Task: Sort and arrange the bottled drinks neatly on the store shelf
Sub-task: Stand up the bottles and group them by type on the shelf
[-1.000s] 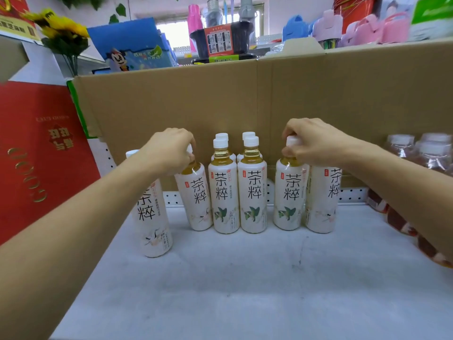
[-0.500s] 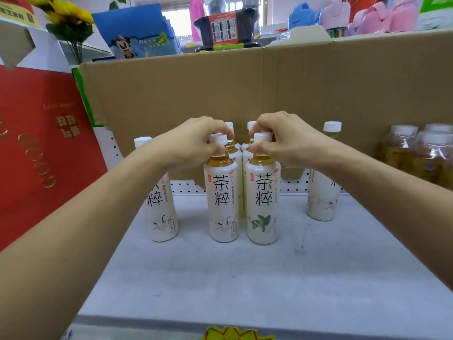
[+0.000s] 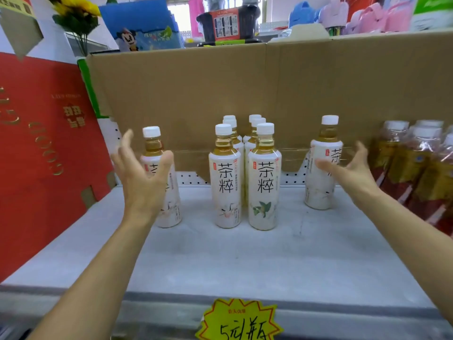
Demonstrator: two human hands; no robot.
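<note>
On the grey shelf two columns of white-labelled tea bottles stand upright at the centre, running back toward 12 o'clock. The front left bottle and the front right bottle stand just beside each other, with more white caps lined up behind them. At 9 o'clock from this pair stands a lone bottle, and at 3 o'clock another lone bottle, each well apart from the centre group.

The left hand is spread around the 9 o'clock bottle, fingers wide, thumb in front of its label (whether skin touches plastic, I cannot tell). The right hand is likewise spread at the 3 o'clock bottle, thumb across its label, fingers behind.

Shrink-wrapped amber bottles crowd the far right. A cardboard sheet backs the shelf; a yellow price tag sits at 6 o'clock.
</note>
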